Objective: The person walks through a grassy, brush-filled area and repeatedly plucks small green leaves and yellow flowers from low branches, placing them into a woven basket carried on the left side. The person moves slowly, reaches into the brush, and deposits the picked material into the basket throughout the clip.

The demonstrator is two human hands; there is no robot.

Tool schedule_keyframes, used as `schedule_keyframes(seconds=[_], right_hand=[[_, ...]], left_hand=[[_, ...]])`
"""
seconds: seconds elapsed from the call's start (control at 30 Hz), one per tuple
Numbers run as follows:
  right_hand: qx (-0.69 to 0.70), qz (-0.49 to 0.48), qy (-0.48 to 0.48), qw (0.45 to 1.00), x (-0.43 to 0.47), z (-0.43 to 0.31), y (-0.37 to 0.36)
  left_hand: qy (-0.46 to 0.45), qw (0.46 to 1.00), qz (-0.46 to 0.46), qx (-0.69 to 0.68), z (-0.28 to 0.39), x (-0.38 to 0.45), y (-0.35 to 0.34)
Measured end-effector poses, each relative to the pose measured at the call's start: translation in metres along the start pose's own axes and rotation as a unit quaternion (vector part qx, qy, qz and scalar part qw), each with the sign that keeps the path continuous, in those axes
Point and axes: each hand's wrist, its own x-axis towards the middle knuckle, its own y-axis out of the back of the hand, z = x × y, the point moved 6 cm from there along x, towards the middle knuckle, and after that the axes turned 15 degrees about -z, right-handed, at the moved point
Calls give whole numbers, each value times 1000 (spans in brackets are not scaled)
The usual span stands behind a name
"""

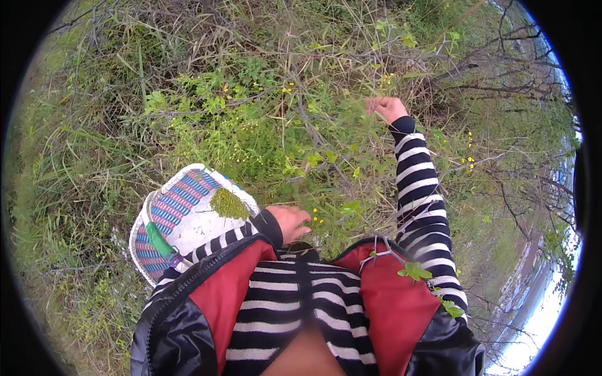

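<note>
A woven basket point(176, 202) with blue and pink bands, a white rim and a green-wrapped handle hangs at my left forearm. Inside it lies a small heap of green buds or seeds point(229, 204) on the pale bottom. Beside the basket, my left hand point(292, 223) is held low before my body with its fingers slightly bent and apart, near small yellow flowers point(318, 216). My right arm stretches forward into the brush. At its end my right hand point(388, 109) has thumb and fingers drawn together at thin green stems; whether it grips one is not clear.
Thorny branches point(324, 143) with light green leaves cross in front of me, and one thorny twig point(385, 251) reaches over my open jacket. Dense grass point(89, 136) and yellow-flowered plants surround me. Bare, dark branches point(498, 87) spread at the right.
</note>
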Motion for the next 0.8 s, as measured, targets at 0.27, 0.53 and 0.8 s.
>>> schedule_keyframes(seconds=[0.27,0.53,0.8], right_hand=[[-216,-97,-162,958,52,58,-41],[-140,156,-156,965,-26,-12,-1],[152,305,-98,935,-117,-15,-8]], left_hand=[[3,1000,-6,-2,-5,-2,-4],[-13,999,-30,-6,4,-5,-3],[-29,999,-30,9,25,-9,-5]])
